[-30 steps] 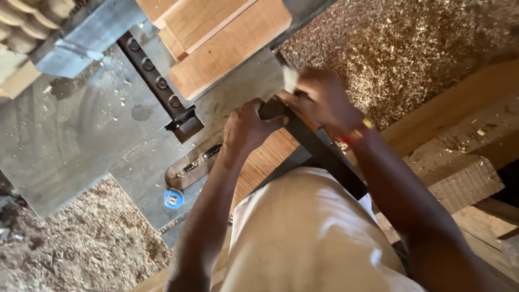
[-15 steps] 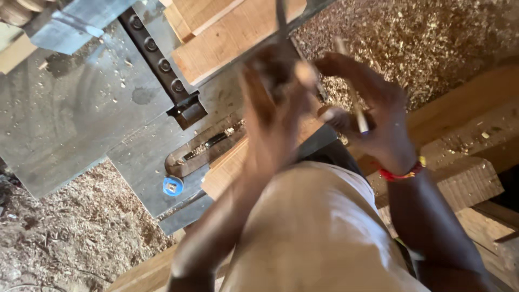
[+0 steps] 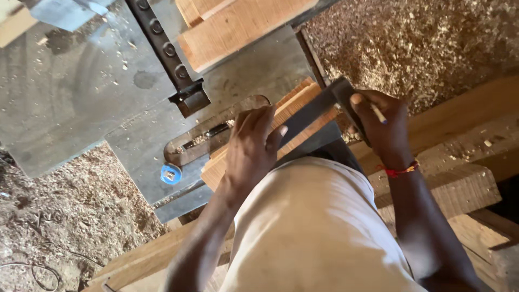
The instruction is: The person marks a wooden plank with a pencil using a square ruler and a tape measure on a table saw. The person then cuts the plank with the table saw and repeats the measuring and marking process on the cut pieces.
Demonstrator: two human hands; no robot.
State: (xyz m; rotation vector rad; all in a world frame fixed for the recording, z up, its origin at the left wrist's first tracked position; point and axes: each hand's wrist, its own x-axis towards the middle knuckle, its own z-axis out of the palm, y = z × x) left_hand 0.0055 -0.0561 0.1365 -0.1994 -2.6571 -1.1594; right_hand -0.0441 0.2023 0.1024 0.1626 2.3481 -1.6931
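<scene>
Two hands at grey metal worktop: left hand pressing flat on wooden plank; right hand gripping dark try square and pencil.

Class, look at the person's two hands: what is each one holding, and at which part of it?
The right hand holds a pencil and the dark stock of a try square. The left hand presses flat on its blade over the wooden board.

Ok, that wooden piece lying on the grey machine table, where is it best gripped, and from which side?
Probably by its near end, from above. The wooden piece lies flat on the machine table; the left hand already presses there. The far end is crossed by the dark metal square, which the right hand holds along with a pencil.
</scene>
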